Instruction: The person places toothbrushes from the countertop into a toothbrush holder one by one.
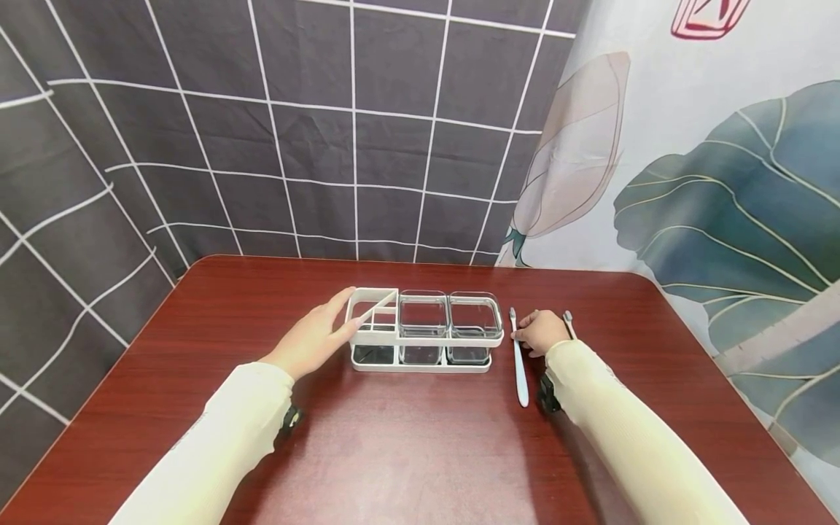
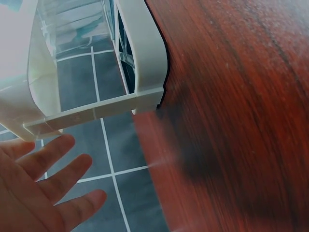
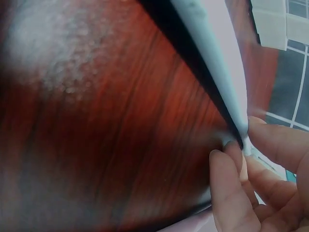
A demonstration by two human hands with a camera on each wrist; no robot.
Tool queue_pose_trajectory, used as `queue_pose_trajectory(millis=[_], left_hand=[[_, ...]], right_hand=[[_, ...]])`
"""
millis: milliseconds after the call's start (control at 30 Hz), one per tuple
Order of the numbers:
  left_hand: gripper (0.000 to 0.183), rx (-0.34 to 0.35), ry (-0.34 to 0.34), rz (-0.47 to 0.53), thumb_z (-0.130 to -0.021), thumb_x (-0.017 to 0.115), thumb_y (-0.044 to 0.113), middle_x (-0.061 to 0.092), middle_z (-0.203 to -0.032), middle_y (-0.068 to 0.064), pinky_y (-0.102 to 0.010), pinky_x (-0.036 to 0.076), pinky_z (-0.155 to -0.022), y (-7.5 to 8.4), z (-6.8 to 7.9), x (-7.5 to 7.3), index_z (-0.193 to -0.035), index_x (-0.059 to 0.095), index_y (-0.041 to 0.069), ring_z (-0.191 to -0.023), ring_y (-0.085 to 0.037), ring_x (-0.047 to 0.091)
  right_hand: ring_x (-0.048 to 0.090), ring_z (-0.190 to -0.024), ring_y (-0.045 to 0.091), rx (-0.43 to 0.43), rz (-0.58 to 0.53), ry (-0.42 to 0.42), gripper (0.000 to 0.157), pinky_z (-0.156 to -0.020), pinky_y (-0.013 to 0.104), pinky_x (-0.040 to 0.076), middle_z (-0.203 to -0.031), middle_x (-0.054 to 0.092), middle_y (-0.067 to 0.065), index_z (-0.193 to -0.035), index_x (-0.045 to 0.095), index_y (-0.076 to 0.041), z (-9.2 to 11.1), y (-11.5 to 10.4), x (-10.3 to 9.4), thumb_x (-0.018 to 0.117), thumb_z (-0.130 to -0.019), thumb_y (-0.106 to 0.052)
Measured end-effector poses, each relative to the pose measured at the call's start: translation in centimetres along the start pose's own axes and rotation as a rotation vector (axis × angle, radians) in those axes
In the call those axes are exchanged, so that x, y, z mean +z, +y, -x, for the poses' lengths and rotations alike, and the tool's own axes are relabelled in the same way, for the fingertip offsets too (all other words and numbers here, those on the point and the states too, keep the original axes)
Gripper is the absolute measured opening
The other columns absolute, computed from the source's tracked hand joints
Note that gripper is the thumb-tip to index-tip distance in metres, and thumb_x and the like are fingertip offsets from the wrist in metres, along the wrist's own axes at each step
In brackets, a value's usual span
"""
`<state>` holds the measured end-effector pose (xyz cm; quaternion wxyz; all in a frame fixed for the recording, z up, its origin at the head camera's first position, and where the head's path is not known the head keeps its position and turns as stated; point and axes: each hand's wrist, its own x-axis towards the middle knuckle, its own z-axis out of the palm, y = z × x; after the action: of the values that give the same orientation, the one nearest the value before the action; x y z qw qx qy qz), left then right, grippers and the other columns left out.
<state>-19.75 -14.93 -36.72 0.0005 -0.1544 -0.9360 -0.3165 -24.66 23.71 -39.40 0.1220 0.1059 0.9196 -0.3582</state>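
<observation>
A white toothbrush holder (image 1: pixel 429 340) with two clear cups (image 1: pixel 423 313) stands mid-table. My left hand (image 1: pixel 313 337) is at its left end, the thumb at the front rim and the index finger by the back corner. In the left wrist view the other fingers (image 2: pixel 77 208) spread out straight beside the holder's end (image 2: pixel 87 113). My right hand (image 1: pixel 541 332) pinches a pale blue toothbrush (image 1: pixel 520 372) near its neck, between thumb and fingers. In the right wrist view its handle (image 3: pixel 217 53) runs up from the fingertips, close over the table.
A second toothbrush (image 1: pixel 568 321) shows its head beyond my right wrist; the rest is hidden by the hand and sleeve. The red-brown table (image 1: pixel 420 445) ends at a dark checked cloth (image 1: pixel 315 146) behind and a leaf-patterned curtain (image 1: pixel 722 219) at right.
</observation>
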Motion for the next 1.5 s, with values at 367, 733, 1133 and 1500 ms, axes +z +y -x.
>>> queue_pose_trajectory(millis=[367, 733, 1133, 1500], left_hand=[[0.066, 0.002, -0.002, 0.012, -0.097, 0.053, 0.038, 0.046, -0.144, -0.02, -0.055, 0.035, -0.107, -0.1, -0.1, -0.1, -0.151, 0.03, 0.008, -0.131, -0.037, 0.045], [0.065, 0.0, -0.006, 0.007, -0.097, 0.053, 0.037, 0.045, -0.145, -0.019, -0.056, 0.035, -0.107, 0.0, 0.0, -0.1, -0.151, 0.03, 0.009, -0.131, -0.038, 0.045], [0.064, -0.004, -0.005, 0.004, -0.096, 0.054, 0.033, 0.047, -0.143, -0.019, -0.057, 0.036, -0.105, -0.1, 0.1, 0.0, -0.151, 0.03, 0.01, -0.128, -0.039, 0.047], [0.065, -0.002, 0.004, 0.03, -0.097, 0.054, 0.037, 0.048, -0.142, -0.02, -0.056, 0.036, -0.106, -0.3, 0.0, 0.1, -0.15, 0.031, 0.009, -0.129, -0.037, 0.047]], right_hand=[[0.066, -0.084, 0.027, -0.011, 0.002, 0.056, 0.03, -0.064, 0.036, 0.059, -0.102, 0.064, 0.025, -0.11, 0.061, 0.012, 0.0, -0.1, 0.9, 0.067, -0.085, -0.004], [0.062, -0.07, 0.021, -0.026, 0.012, 0.09, 0.022, -0.059, 0.034, 0.058, -0.101, 0.061, 0.022, -0.101, 0.063, 0.009, 0.4, -0.1, 0.9, 0.063, -0.084, -0.006], [0.058, -0.067, 0.017, -0.02, -0.002, 0.092, 0.015, -0.059, 0.033, 0.058, -0.087, 0.06, 0.015, -0.093, 0.064, 0.007, 0.5, -0.4, 0.8, 0.062, -0.084, -0.005], [0.063, -0.068, 0.021, -0.007, 0.04, 0.091, 0.017, -0.058, 0.033, 0.058, -0.085, 0.063, 0.018, -0.094, 0.064, 0.01, 1.0, -1.0, 0.7, 0.065, -0.085, -0.004]])
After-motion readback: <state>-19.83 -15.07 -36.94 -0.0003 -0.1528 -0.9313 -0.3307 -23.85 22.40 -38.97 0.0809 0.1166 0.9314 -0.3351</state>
